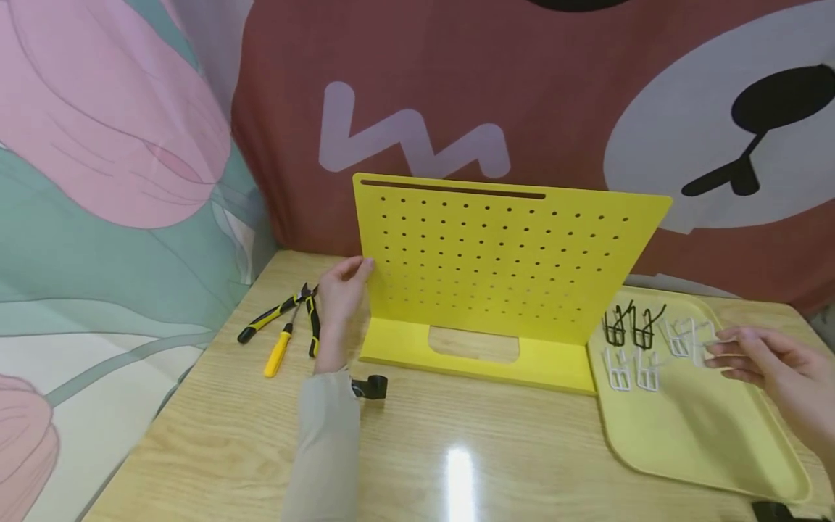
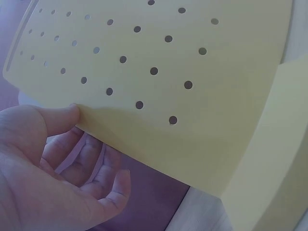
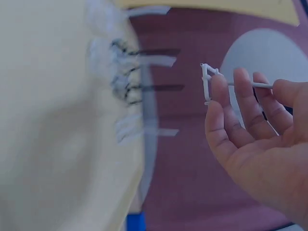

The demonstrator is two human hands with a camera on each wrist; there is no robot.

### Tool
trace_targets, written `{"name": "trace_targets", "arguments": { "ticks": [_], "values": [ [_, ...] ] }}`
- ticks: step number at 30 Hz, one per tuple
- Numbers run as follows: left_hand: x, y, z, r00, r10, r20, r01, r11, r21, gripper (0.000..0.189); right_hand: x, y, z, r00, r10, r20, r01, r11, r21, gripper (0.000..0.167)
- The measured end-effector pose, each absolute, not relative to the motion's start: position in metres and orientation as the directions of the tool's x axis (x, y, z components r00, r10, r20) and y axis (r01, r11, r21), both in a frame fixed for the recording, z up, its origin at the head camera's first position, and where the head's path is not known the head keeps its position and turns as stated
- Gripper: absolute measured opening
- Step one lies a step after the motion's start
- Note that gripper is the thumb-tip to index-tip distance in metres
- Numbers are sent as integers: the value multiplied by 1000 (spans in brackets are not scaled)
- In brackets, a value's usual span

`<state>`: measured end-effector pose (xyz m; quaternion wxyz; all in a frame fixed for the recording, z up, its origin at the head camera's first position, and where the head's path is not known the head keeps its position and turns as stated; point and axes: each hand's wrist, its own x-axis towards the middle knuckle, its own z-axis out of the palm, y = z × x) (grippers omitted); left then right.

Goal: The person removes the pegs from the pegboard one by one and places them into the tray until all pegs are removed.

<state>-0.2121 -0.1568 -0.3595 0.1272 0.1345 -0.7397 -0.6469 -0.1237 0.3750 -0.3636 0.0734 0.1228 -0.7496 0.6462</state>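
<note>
A yellow pegboard [image 1: 450, 250] stands upright on its yellow base, rows of small holes across its face. My left hand [image 1: 342, 290] pinches its left edge; in the left wrist view the thumb [image 2: 62, 119] lies on the front face and the fingers curl behind. Over the right side of the tray, my right hand [image 1: 776, 359] pinches a white wire hook [image 3: 206, 84] by its straight prong, the small frame end pointing away from the palm. Black wire hooks [image 1: 615, 330] and white wire hooks [image 1: 618, 373] lie in the yellow tray [image 1: 698, 435] beside that hand.
Left of the pegboard lie pliers with black-and-yellow handles [image 1: 270, 319] and a screwdriver with a yellow handle [image 1: 278, 353]. The tray sits close against the base's right end. A printed curtain [image 1: 417, 87] hangs behind the wooden table [image 1: 417, 449].
</note>
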Motion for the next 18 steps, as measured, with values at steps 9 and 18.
{"name": "trace_targets", "arguments": {
  "ticks": [9,18],
  "values": [
    [-213,-159,-356,-933,-360,23,-25,130,991,39,-116,402,-391,-999,-24,32,-40,460,-887,25],
    [-214,-158,-358,-928,-370,33,-21,142,990,38,-114,404,-412,-1000,-5,25,-24,506,-862,26]
  ]
}}
